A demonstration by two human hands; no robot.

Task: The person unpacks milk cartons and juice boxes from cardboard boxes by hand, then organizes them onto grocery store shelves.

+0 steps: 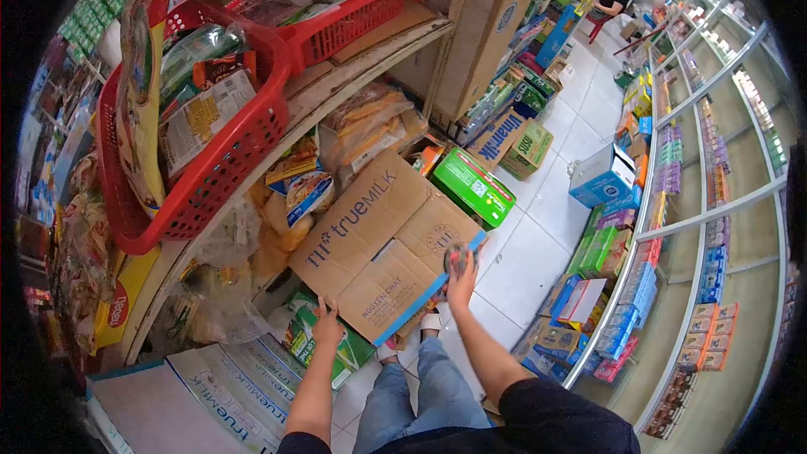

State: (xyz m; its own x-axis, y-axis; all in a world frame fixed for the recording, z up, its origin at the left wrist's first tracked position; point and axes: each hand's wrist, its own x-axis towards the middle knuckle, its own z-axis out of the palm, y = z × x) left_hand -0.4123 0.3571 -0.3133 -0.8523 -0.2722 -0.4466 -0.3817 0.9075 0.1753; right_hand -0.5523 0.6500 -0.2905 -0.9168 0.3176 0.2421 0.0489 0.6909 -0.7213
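A large brown carton (382, 244) printed "TH true MILK" lies tilted in front of me, its flaps facing up and a blue band along its near edge. My left hand (328, 328) is at the carton's lower left edge, fingers apart, over a green pack (303, 328). At the carton's right corner my right hand (461, 282) is closed around a small dark round thing (455, 259) with a bit of red, whose kind I cannot tell. A bright green box (473, 187) sits just beyond the carton.
Red baskets (210, 189) of packets stand on a shelf (252, 155) at left, bagged goods below. Flattened true MILK cartons (239, 395) lie lower left. Glass display shelves (664, 286) line the right. A tiled aisle (530, 244) leads to a seated person (612, 2).
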